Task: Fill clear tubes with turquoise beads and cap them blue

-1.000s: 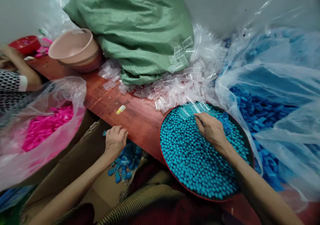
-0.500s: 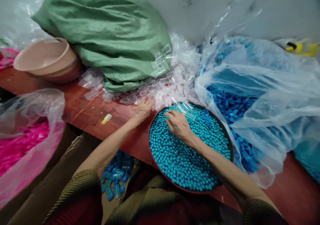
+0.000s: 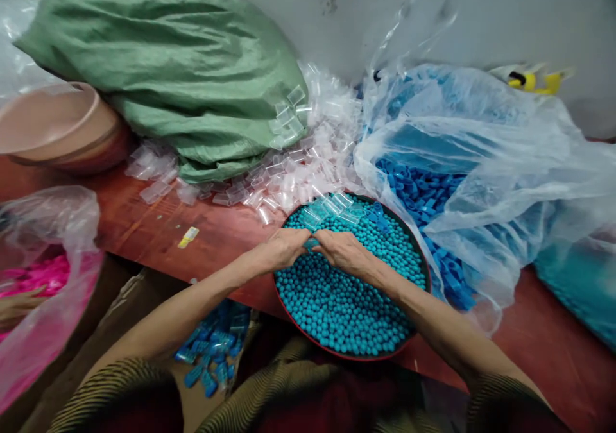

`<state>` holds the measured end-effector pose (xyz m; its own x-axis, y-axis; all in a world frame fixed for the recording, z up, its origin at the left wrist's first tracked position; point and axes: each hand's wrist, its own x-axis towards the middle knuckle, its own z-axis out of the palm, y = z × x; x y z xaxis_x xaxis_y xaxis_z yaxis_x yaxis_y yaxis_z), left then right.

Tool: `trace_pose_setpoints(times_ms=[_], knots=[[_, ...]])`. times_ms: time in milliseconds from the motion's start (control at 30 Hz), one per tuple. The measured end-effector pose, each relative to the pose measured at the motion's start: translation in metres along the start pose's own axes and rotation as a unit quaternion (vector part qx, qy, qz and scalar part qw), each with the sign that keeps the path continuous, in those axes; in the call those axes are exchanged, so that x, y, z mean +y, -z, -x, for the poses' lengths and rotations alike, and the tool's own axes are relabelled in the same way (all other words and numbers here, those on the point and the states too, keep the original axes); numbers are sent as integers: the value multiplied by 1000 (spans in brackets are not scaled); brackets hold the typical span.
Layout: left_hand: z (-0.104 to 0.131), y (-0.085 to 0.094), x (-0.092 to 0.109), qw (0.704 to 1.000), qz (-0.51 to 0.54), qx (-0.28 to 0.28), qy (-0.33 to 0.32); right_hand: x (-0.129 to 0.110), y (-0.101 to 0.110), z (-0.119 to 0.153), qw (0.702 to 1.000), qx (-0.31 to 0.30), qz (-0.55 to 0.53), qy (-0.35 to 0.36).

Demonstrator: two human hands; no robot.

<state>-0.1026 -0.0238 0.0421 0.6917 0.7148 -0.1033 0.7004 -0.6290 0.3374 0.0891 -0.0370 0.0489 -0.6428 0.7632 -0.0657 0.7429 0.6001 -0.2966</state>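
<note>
Over a round tray (image 3: 278, 292) filled with small blue balls (image 3: 346, 305), my two hands meet at the fingertips. My left hand (image 3: 287, 248) is closed in a pinch, with part of a small clear plastic tube (image 3: 312, 244) showing under its fingertips. From the other side my right hand (image 3: 342, 251) is pinched too, its fingertips against the same spot; what it holds is hidden. Several more clear tubes (image 3: 337, 207) and a few blue plastic caps (image 3: 378, 217) lie on the balls at the tray's far side.
Behind the tray are loose clear tubes (image 3: 298, 176) and a green sack (image 3: 192, 80). A plastic bag (image 3: 520, 208) of blue caps (image 3: 418, 192) stands right, a tan basin (image 3: 58, 131) left. Filled blue tubes (image 3: 212, 356) lie below. Another person's hand (image 3: 19, 308) is at a pink-filled bag (image 3: 52, 215).
My left hand has moved from the clear tubes to the tray's near left, and both hands have come together and closed. Another person's hand has appeared at the far left. The view has shifted right.
</note>
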Motion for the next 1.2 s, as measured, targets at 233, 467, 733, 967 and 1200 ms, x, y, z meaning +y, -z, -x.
trace_pose_setpoints(times_ms=[233, 467, 733, 967, 1200], knots=[[18, 5, 26, 993, 103, -47, -43, -6, 1, 32, 996, -15, -82, 18], [33, 17, -4, 988, 127, -75, 48, 19, -5, 65, 998, 18, -65, -20], [20, -8, 3, 958, 254, 78, 104, 9, -1, 49, 990, -25, 41, -132], [8, -30, 5, 852, 449, 154, 219, -6, 0, -41, 987, 67, 90, -116], [8, -20, 6, 734, 617, 135, 248, 16, -12, -44, 993, 40, -1, -113]])
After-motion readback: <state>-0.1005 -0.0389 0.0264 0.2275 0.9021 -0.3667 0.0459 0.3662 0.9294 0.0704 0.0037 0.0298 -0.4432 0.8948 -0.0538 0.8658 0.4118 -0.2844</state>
